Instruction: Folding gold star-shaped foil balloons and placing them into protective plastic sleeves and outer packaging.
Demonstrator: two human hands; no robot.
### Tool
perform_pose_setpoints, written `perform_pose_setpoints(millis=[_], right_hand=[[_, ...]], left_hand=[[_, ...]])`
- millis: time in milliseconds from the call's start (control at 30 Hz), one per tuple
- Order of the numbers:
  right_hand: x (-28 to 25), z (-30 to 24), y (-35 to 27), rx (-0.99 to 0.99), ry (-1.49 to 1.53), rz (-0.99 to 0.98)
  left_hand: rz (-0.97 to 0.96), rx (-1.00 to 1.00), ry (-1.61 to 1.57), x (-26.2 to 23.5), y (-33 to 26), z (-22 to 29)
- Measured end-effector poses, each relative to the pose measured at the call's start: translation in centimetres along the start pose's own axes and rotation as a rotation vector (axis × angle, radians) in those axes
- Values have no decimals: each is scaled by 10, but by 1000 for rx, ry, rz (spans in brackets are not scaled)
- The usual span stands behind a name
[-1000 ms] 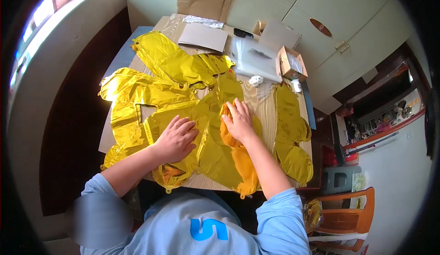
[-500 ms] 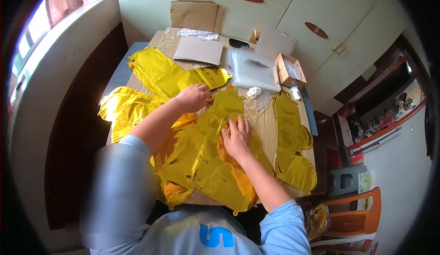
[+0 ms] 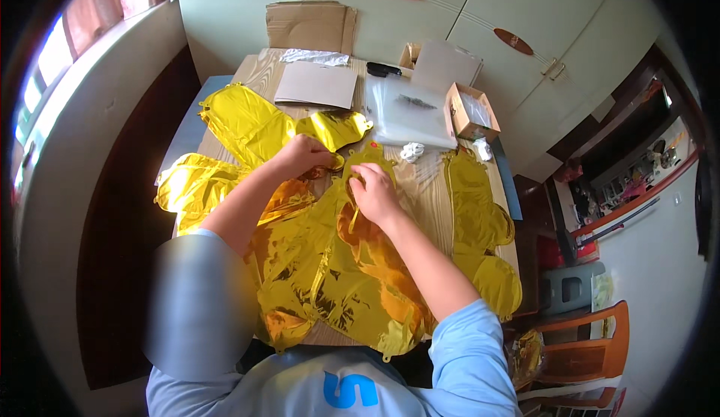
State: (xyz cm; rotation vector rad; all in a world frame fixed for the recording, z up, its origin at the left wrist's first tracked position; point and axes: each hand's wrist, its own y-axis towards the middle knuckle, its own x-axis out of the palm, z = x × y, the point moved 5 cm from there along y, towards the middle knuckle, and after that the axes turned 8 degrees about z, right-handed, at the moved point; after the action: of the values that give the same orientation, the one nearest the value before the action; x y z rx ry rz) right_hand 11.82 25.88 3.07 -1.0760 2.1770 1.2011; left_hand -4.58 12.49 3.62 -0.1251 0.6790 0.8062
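Spread over the near half of the table is a large, flat gold foil balloon (image 3: 322, 282), creased and shiny, with small tabs on its edge. My left hand (image 3: 304, 156) is closed on the foil near its far left edge, fingertips partly hidden. My right hand (image 3: 373, 192) pinches a raised fold of the same balloon, a little nearer and to the right. Past my left hand lies a second gold foil balloon (image 3: 251, 128). Crumpled gold foil (image 3: 199, 184) rests left of my left forearm, and another flat gold balloon (image 3: 476, 199) lies along the right edge.
At the back of the wooden table are a grey card sheet (image 3: 316, 85), a stack of clear plastic bags (image 3: 405, 113), a black object (image 3: 383, 69) and a small wooden box (image 3: 472, 111). White crumpled bits (image 3: 412, 152) lie nearby. A wooden chair (image 3: 585, 357) stands at right.
My right hand has moved away from me and slightly left, from lying spread on the foil to pinching it. The balloon's right side is lifted and more creased. My left hand shifted slightly left.
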Motion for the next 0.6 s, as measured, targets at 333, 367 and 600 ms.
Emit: perform_pose_setpoints(millis=[333, 367, 600], right_hand=[[36, 3, 26, -77, -46, -49], [36, 3, 27, -75, -26, -58], [38, 19, 32, 0, 138, -36]], left_hand=[[374, 177, 98, -6, -5, 20], [285, 344, 160, -2, -4, 22], [23, 812, 519, 22, -20, 26]])
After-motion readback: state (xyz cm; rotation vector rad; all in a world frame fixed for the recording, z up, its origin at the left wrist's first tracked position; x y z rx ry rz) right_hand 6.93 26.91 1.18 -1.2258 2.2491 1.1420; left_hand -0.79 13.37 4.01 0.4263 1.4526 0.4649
